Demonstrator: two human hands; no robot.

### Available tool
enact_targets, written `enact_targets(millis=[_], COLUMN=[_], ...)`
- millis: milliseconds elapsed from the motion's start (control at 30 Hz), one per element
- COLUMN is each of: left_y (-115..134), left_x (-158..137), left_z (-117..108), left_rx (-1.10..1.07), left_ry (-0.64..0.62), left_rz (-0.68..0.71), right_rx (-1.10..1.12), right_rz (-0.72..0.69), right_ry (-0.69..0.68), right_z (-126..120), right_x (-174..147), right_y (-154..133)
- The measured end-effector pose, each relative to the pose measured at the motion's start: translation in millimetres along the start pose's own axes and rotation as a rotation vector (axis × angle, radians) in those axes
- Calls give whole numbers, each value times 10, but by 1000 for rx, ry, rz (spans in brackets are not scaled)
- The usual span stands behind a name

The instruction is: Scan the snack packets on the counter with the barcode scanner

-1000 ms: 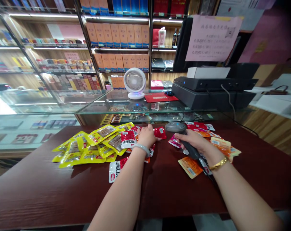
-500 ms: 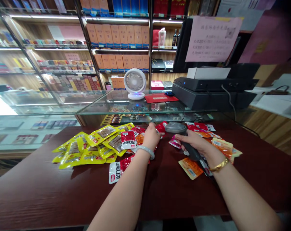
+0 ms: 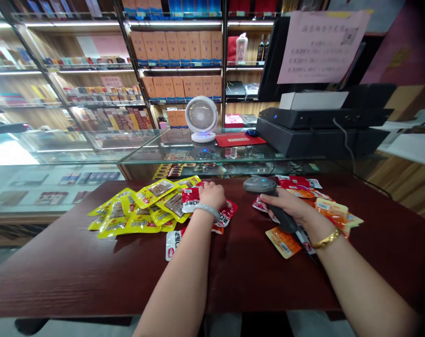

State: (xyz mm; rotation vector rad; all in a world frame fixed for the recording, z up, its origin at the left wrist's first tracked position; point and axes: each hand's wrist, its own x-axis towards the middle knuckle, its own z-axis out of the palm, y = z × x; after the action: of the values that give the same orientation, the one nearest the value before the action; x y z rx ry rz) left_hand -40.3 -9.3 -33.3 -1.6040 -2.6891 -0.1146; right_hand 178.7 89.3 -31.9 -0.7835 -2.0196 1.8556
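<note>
The left hand (image 3: 211, 195) is bent over the red packets, its fingertips out of sight, so I cannot tell whether it grips one. The right hand (image 3: 292, 206) is closed around the scanner (image 3: 260, 184). The hands are apart, with bare desk (image 3: 230, 262) between them.

The likeliest slip, I judge, is at the left pile. A red-and-white packet (image 3: 190, 200) lies just beside the left hand and against the yellow packets (image 3: 156, 191), and their slick wrappers overlap. A pinch there could pick up two at once, or drag the yellow ones loose. The bangle (image 3: 207, 211) sits low at the wrist and might catch a packet's edge. Nearer the person, a white-ended packet (image 3: 170, 245) is partly covered by the left forearm; a careless sweep could push it towards the desk's near edge.

On the right, packets crowd the scanner: a pink one (image 3: 257, 202) below its head, an orange one (image 3: 283, 242) by its handle, more red ones (image 3: 298, 181) beyond. Swinging the handle low could scatter them, mixing the two piles. The orange one's printed code faces up, so a stray trigger press at a bad angle might read it by mistake.
</note>
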Motion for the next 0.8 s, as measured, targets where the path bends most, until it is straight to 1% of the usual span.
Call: enact_targets(millis=[100,233,300,400,433,500,567,667,800], left_y=[33,79,77,62,57,49,46,52,73], left_x=[-8,25,66,154,186,244,288,311,273], left_z=[15,76,104,155,177,226,272,321,355], left_rx=[7,-35,-163,-491,-591,-722,-807,-917,-1070], left_ry=[-43,-13,49,151,157,129,117,151,129], left_rz=[51,86,29,-98,-119,-115,-93,-82,-129], right_rx=[9,-13,-24,-14,-8,-6,-9,-11,-16], right_rz=[-23,-42,-40,-29,-24,-25,-29,-23,-27], right_ry=[-26,-39,-40,-59,-65,-75,-74,-77,-90], right_z=[30,54,63,73,75,79,82,85,87], right_x=[-10,-9,-4,2,4,7,9,10,2], right_y=[-16,-20,-19,-20,-19,-14,-5,7,13])
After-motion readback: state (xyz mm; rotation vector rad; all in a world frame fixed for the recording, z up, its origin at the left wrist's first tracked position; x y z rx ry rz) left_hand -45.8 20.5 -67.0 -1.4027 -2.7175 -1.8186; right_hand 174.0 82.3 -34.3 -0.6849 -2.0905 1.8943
